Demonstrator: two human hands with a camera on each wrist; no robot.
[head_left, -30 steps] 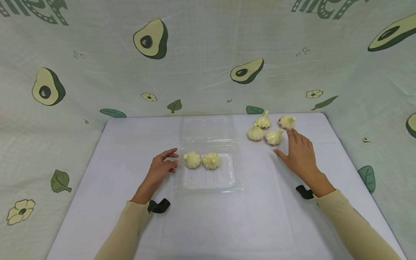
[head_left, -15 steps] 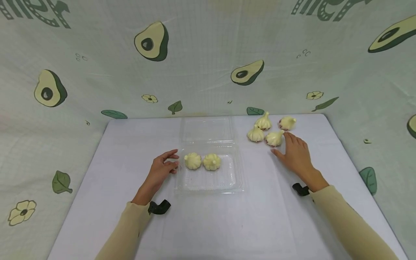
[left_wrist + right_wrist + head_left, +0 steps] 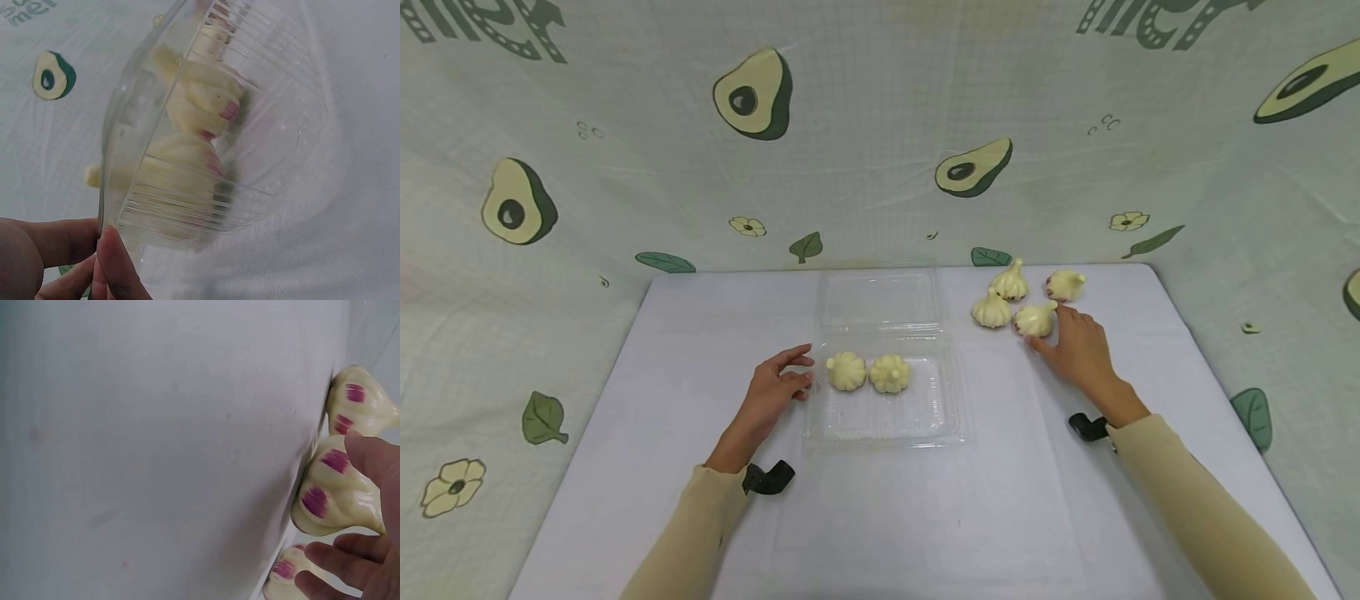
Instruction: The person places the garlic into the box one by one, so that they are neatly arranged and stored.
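Observation:
A clear plastic clamshell container [image 3: 887,421] lies with its lid folded back, and two garlic bulbs [image 3: 890,373] sit side by side in its back half. My left hand [image 3: 771,387] pinches the container's left rim between thumb and fingers, as the left wrist view shows. At the right, my right hand [image 3: 1078,346] spreads thumb and fingers around the nearest loose garlic bulb [image 3: 334,487]. In the right wrist view the thumb tip overlaps this bulb's side, while the fingers [image 3: 340,562] stand a little apart from it. Purple patches mark the bulb's base.
Behind that bulb stand three more garlic bulbs, one at the left [image 3: 992,308], one at the back [image 3: 1010,281] and one at the right [image 3: 1064,285]. White cloth covers the table [image 3: 880,517]. An avocado-print curtain [image 3: 865,167] encloses the back and sides.
My right hand has moved left and toward me, from beside the back right bulb to around the nearest one, its thumb now closer. The left hand and container have stayed put.

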